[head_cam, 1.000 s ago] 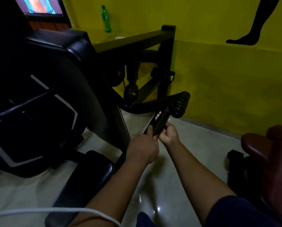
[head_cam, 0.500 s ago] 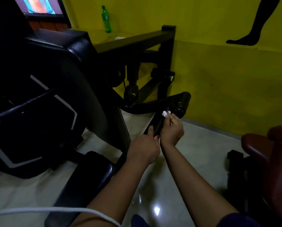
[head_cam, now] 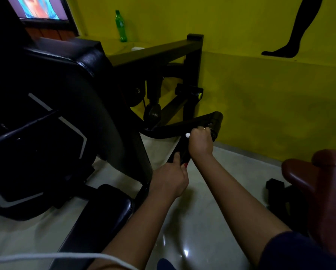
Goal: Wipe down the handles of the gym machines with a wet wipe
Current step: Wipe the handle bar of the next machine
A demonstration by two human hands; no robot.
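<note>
Black bar handle (head_cam: 182,148) | left hand (head_cam: 170,180) grips it, for steadying | right hand (head_cam: 200,141) just beyond squeezes white wet wipe (head_cam: 187,135) round it

The black handle (head_cam: 181,151) slants upward, a white wet wipe (head_cam: 187,135) bunched at its upper end.

Dim, murky view; overhead glare on the glossy floor (head_cam: 184,250) (black machine (head_cam: 46,114) swallowed by shadow), edges bowed.

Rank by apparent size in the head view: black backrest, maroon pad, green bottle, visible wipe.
1. black backrest
2. maroon pad, cut by the frame
3. green bottle, small partly through distance
4. wipe, mostly hidden in the right hand
</note>
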